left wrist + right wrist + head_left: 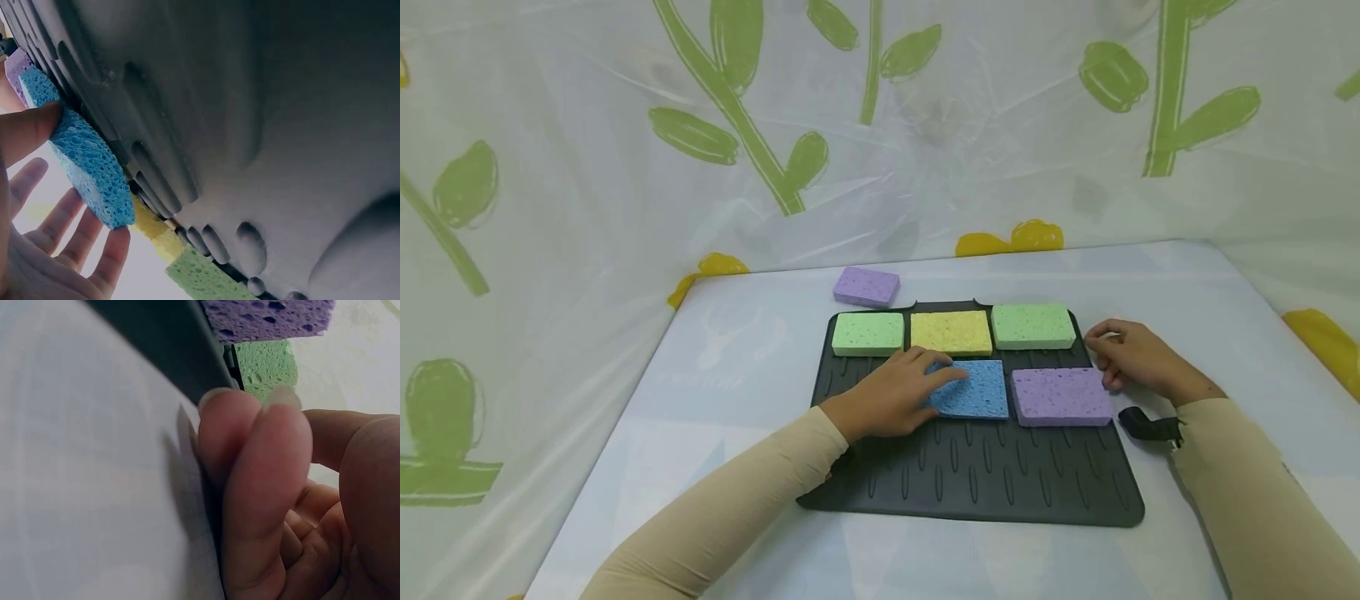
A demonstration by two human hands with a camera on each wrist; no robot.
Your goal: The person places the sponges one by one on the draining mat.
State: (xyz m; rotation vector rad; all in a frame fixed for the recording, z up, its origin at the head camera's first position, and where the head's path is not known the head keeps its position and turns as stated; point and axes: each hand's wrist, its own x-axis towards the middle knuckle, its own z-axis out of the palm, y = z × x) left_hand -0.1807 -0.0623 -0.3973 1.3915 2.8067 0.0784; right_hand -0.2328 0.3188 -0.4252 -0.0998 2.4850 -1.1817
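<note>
My left hand (898, 392) lies over the left part of a blue sponge (981, 390) on a dark ribbed mat (970, 492). Its fingers stretch across the sponge's top and left side. In the left wrist view, the thumb (37, 128) touches the near side of the blue sponge (94, 165). To the right of the blue one lies a purple sponge (1062, 397). My right hand (1138, 358) rests beside the mat's right edge, near that purple sponge, fingers loosely curled. Nothing shows between its fingertips in the right wrist view.
Behind the blue and purple sponges, a green sponge (868, 333), a yellow sponge (951, 332) and another green sponge (1032, 326) form a row on the mat. One more purple sponge (866, 286) lies on the table behind the mat. A leaf-patterned curtain (940, 192) hangs behind.
</note>
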